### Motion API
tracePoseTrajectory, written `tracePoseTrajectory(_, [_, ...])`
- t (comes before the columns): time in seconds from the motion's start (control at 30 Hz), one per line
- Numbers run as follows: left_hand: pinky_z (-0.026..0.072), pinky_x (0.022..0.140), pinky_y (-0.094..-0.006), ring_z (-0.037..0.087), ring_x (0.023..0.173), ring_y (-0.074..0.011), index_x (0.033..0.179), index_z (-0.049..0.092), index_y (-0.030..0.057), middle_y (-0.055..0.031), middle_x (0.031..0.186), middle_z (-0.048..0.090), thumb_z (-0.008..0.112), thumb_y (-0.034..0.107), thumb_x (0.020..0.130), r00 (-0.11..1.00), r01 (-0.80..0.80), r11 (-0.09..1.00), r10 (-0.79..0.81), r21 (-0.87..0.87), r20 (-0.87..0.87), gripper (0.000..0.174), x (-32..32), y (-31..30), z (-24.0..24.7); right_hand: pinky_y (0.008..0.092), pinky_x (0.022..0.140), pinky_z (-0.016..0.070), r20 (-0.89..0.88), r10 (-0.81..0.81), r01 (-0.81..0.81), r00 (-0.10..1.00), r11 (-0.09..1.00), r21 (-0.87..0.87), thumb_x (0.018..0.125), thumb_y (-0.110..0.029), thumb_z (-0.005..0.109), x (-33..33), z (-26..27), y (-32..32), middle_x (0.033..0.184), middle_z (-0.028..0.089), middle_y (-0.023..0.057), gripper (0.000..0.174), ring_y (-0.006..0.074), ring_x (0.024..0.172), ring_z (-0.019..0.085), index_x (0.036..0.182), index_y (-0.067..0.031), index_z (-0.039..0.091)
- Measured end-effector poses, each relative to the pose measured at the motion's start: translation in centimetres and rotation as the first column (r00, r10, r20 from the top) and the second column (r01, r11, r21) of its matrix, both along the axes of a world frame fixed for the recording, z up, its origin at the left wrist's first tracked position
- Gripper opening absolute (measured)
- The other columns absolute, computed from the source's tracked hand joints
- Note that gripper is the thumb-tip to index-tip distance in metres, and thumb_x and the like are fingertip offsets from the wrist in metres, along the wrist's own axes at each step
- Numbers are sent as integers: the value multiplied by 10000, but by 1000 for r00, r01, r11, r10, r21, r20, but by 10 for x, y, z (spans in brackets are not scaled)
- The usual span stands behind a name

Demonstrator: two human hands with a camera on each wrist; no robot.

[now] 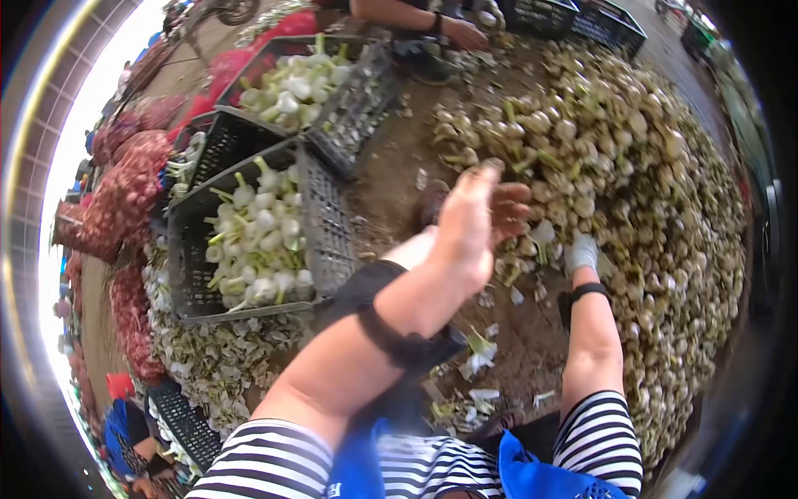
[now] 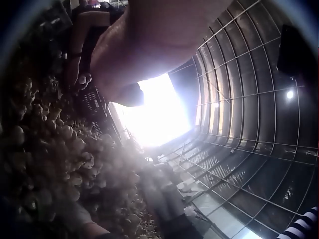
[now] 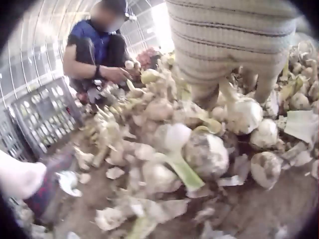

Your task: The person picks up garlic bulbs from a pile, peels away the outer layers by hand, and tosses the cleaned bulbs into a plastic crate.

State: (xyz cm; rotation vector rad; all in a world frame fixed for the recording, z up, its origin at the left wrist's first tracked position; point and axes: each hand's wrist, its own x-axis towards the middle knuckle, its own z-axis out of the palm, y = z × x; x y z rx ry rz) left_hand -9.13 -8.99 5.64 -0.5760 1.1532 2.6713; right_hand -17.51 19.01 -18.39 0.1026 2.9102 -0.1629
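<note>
My left hand (image 1: pixel 470 220), bare, is raised over the ground between the crates and the garlic pile (image 1: pixel 573 141), its fingers pointing away from me and holding nothing visible. In the left wrist view it looms large and dark (image 2: pixel 144 40). My right hand (image 1: pixel 582 254) wears a pale knit glove and reaches down into the near edge of the pile. In the right wrist view the striped glove (image 3: pixel 229 45) covers most of the fingers, which point down among the bulbs. A garlic bulb (image 3: pixel 244 117) has its stem running up between them; I cannot tell whether they grip it.
A black crate (image 1: pixel 324 224) of cleaned white garlic stands at left, with another filled crate (image 1: pixel 349 108) beyond it. Across from me a crouching person (image 3: pixel 94 50) handles garlic. Loose skins and a cut stem (image 1: pixel 480 353) lie on the ground near me. Red net sacks (image 1: pixel 125 191) line the far left.
</note>
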Motion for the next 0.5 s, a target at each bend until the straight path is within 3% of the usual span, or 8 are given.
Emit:
tracePoseTrajectory(0.13, [447,676,-273,552,781,-135,1044,497,85,-48,896,590,468,229,904,988,129,988,-135,-89,-68,203,3,4,5,397,776,463,-155,-101,93,983,994,-59,769,-186,604,11,17,-7,989,598,196,369,325,899,576,1102,-36,550])
tracePoseTrajectory(0.17, [441,727,-259,544,840,-127,1056,499,68,-43,931,580,491,185,893,977,122,969,-156,-216,-149,201,5,10,-1,360,745,475,-157,-225,143,962,899,-415,789,-189,602,18,24,-6,945,613,159,346,280,857,589,1092,-28,553])
tracePoseTrajectory(0.2, [394,893,-315,488,1046,-205,1183,442,42,-126,1123,511,563,235,838,921,138,917,-258,-374,-291,414,8,13,-12,323,715,486,-119,-346,163,931,683,-712,809,-193,600,26,32,-5,900,628,122,325,236,815,603,1081,-21,555])
tracePoseTrajectory(0.27, [303,990,-352,368,1176,-311,1272,333,1,-220,1242,397,663,313,693,875,-163,334,-385,-928,-293,735,17,19,-19,277,624,510,232,-326,270,916,76,-960,854,-217,572,72,124,-38,825,629,64,265,156,710,608,1059,-50,571])
tracePoseTrajectory(0.33, [310,992,-383,357,1186,-332,1340,226,-7,-257,1277,338,709,305,605,787,-10,362,-572,-932,-231,934,25,25,-30,282,636,507,134,-206,101,969,-163,-981,853,-237,574,123,199,-65,860,628,81,308,152,710,607,1064,-14,555])
tracePoseTrajectory(0.37, [444,827,-346,508,996,-252,1311,278,-8,-179,1132,470,709,196,618,749,432,650,-645,-625,-152,840,36,27,-19,277,674,492,92,-105,70,990,-191,-979,855,-243,573,144,218,-65,875,626,77,313,142,751,598,1060,-7,555])
tracePoseTrajectory(0.43, [458,638,-258,519,780,-115,1177,402,14,-72,904,513,683,67,645,682,682,685,-722,-256,-117,604,60,31,-1,252,676,463,53,-154,45,987,-57,-997,833,-235,602,166,230,-58,884,615,42,342,125,780,572,1075,1,550])
tracePoseTrajectory(0.5, [447,690,-257,514,809,-116,1124,408,27,-78,924,511,675,56,647,710,531,714,-669,-457,-219,547,73,45,-16,323,720,464,-524,-234,-244,819,685,-686,811,-150,584,169,220,-38,931,618,94,307,213,798,587,1086,-18,547])
